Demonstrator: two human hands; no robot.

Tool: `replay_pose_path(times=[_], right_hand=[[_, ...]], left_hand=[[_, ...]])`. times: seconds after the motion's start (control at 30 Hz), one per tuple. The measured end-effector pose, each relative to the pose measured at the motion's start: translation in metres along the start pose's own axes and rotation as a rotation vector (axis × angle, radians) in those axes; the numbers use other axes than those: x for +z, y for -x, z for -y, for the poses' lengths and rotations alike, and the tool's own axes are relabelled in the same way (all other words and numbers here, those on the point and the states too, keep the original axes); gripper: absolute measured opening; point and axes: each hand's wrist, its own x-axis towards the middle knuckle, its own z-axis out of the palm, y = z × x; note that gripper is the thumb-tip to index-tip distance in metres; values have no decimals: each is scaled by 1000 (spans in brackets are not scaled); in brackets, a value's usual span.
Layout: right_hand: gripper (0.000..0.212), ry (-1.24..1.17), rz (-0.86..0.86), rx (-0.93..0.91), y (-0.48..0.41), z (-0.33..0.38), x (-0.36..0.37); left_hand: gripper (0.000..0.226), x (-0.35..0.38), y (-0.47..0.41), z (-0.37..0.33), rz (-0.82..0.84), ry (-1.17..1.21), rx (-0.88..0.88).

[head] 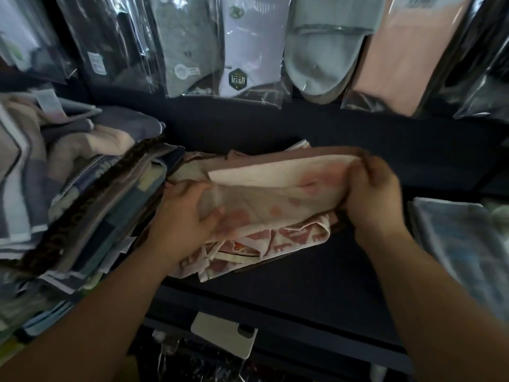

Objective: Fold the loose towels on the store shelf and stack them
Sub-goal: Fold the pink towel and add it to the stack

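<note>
Pretty much all that shows of the person is the left forearm and right forearm, both bare all the way to the frame edge. The left hand and right hand are bare too, the right one kinda blurry.

On the shelf a towel lies right of a towel pile, with hanging packets behind

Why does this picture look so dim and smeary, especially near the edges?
Head view: weak light, so the dark shelf loses detail; same view, glare streaks the plastic packets above; the right hand and the pale towel it pinches are motion-blurred; toward this view's left edge the wide lens bends and smears the towel stack.
</note>
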Motion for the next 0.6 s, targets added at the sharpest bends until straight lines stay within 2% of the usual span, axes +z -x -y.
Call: replay_pose_path(times=[0.07,0.13,0.2,0.27,0.33,0.37,0.43,0.5,0.6], right_hand=[[26,-63,-97,58,6,6,-27],[26,-26,-192,46,13,4,-57],[26,106,-291,39,19,-3,-84],[16,273,-288,57,23,-12,-105],[13,486,-123,86,27,-25,-118],[18,645,-19,81,30,-25,-119],[37,929,163,-1,38,-24,-111],[54,922,312,-72,47,-17,-93],[78,754,582,-129,64,-15,-52]], left_hand=[[62,-3,-8,-1,2,-127,7],[72,-3,-15,-2,29,-261,-3],[75,0,-20,-3,72,-305,-46],[66,4,-23,-2,127,-301,-75],[37,7,-24,-2,141,-232,-39],[23,8,-23,-2,146,-191,-29],[13,7,-20,-7,132,-163,-5],[13,5,-19,-10,89,-159,17],[17,-4,-14,-17,30,-85,14]])
